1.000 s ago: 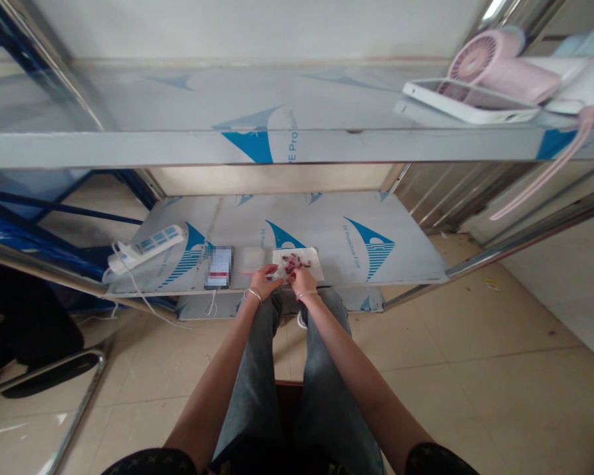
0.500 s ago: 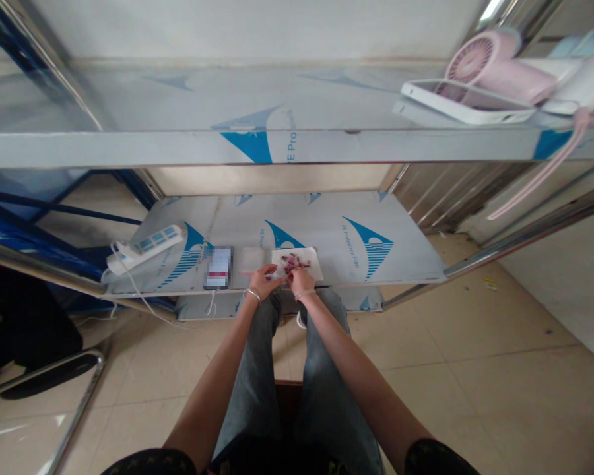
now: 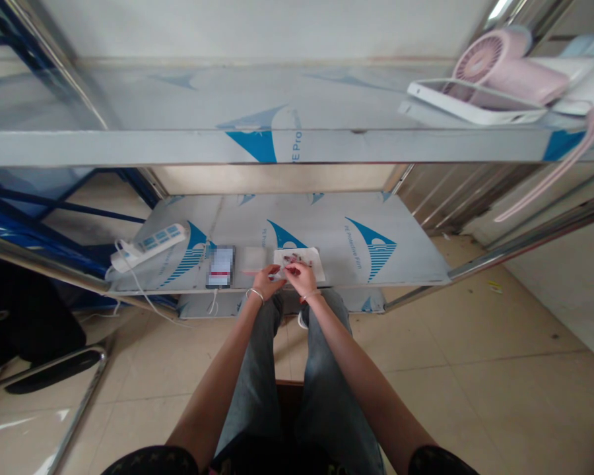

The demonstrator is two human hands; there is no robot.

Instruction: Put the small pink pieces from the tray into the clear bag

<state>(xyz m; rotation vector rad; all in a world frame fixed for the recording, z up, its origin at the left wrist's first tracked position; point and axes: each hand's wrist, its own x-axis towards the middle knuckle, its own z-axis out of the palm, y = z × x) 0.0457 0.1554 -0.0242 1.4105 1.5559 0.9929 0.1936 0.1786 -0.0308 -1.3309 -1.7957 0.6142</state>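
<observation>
My left hand [image 3: 267, 284] is at the front edge of the lower shelf with its fingers pinched together. My right hand [image 3: 303, 280] meets it fingertip to fingertip, also in a pinch. Whatever sits between the fingers is too small to make out. Just behind the hands lies a white sheet or shallow tray [image 3: 316, 261], partly covered by my right hand. Small dark red and pink pieces [image 3: 293, 257] are scattered on it. Left of it, near my left hand, rests a flat, pale translucent box [image 3: 253, 259].
A phone [image 3: 220, 267] with a cable lies left of the box. Farther left is a white power strip [image 3: 151, 247] with its cord hanging over the edge. The upper shelf [image 3: 168, 146] crosses in front, bearing a pink handheld fan [image 3: 515, 69] and a white-framed device [image 3: 475, 102].
My right hand has shifted and turned, so its fingers point more to the left, against my left fingertips. It covers more of the pieces. The whole view has shifted slightly.
</observation>
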